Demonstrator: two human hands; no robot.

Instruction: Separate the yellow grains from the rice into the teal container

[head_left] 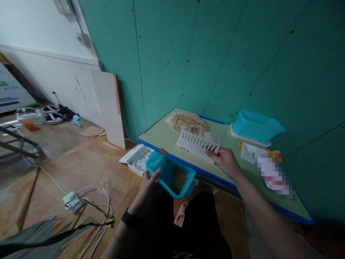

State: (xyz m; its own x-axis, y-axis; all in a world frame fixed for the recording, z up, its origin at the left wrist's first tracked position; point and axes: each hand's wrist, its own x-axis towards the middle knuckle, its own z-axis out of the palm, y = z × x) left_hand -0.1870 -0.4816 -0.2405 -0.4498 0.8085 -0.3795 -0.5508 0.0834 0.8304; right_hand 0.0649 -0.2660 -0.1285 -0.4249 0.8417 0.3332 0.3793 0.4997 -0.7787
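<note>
My left hand (148, 182) grips the near rim of a small teal container (163, 169), held just below the table's front edge; yellow beans (179, 180) lie in its bottom. My right hand (225, 160) is closed on the end of a white slotted comb-like scraper (196, 144) that lies flat on the table. Beyond the scraper, a pile of yellow beans mixed with white grains (192, 124) is spread over the pale green tabletop (161, 135).
A teal tub upside down on a white lid (254, 127) stands at the table's back right, with a white tray (249, 151) beside it. A green wall rises behind. On the wooden floor lie a white box (136, 158), a power strip (72, 200) and cables.
</note>
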